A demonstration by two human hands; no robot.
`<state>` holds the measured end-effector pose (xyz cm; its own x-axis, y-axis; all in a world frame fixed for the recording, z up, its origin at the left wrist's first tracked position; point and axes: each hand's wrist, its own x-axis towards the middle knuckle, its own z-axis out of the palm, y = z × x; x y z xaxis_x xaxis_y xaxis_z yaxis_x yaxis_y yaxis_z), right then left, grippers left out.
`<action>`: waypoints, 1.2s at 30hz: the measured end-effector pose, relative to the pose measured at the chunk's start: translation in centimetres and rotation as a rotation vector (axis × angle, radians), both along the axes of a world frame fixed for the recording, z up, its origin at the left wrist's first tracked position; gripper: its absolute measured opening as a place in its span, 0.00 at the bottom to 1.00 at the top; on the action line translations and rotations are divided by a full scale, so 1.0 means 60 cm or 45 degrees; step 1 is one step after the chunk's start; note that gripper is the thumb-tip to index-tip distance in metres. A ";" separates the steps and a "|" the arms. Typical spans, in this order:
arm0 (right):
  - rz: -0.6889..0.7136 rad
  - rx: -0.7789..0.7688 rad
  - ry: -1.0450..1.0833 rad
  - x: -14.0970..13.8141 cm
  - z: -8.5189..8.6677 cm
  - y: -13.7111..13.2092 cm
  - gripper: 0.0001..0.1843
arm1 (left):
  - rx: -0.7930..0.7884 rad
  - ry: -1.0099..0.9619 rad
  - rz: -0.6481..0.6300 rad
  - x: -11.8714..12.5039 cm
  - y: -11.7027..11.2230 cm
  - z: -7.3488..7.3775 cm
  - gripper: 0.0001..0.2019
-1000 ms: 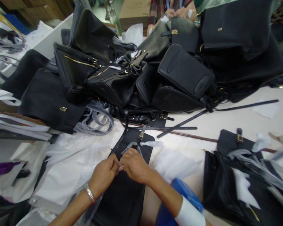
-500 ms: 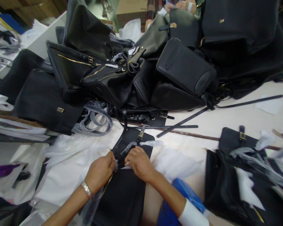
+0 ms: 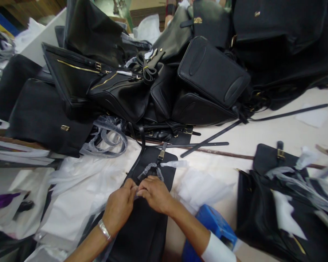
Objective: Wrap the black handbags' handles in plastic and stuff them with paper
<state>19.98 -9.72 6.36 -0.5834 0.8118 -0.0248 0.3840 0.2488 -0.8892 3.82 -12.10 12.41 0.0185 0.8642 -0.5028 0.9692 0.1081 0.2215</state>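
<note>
A black leather backpack (image 3: 142,229) lies in front of me, its flap (image 3: 166,156) spread away from me with a gold buckle (image 3: 161,154) on it. Strips of clear plastic wrapping (image 3: 147,170) cover thin straps by the buckle. Over the bag's near part, my left hand (image 3: 119,203) and my right hand (image 3: 154,193) meet fingertip to fingertip. Both are closed in a pinch, and a small bit of see-through plastic shows between them. The fingers hide most of what they grip. A silver bracelet (image 3: 104,230) circles my left wrist.
Black bags (image 3: 213,72) are heaped along the far side of the table. Another black backpack (image 3: 262,203) with plastic-wrapped straps stands at right. White tissue (image 3: 205,185) and a blue object (image 3: 210,225) are beside my right arm. White sheets (image 3: 68,207) and coiled wrapped straps (image 3: 109,138) are at left.
Both hands have drawn nearer to me, away from the buckle, and now touch each other. The plastic-wrapped straps below the buckle show more. The view has shifted slightly.
</note>
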 end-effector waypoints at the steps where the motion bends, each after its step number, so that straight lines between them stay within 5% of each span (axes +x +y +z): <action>1: -0.002 -0.005 0.013 0.001 -0.002 0.000 0.07 | -0.007 -0.014 -0.007 0.000 0.001 0.001 0.09; 14: 0.040 0.006 0.012 0.004 -0.022 -0.004 0.08 | -0.081 0.137 -0.139 0.013 0.007 -0.012 0.08; 20: -0.126 0.049 -0.032 0.028 -0.031 0.035 0.08 | -0.074 0.116 -0.076 0.000 0.008 -0.007 0.08; 32: 0.257 0.384 -0.200 -0.018 -0.033 0.057 0.05 | 0.007 0.389 -0.225 0.015 0.028 -0.007 0.10; 36: 0.185 0.314 -0.178 -0.006 -0.046 0.060 0.06 | -0.039 0.376 -0.247 0.018 0.034 -0.016 0.11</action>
<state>19.63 -6.15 3.61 -0.6987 0.7115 0.0744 0.4425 0.5116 -0.7365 4.91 -10.08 11.46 0.0306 0.8435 -0.5363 0.9940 -0.0820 -0.0722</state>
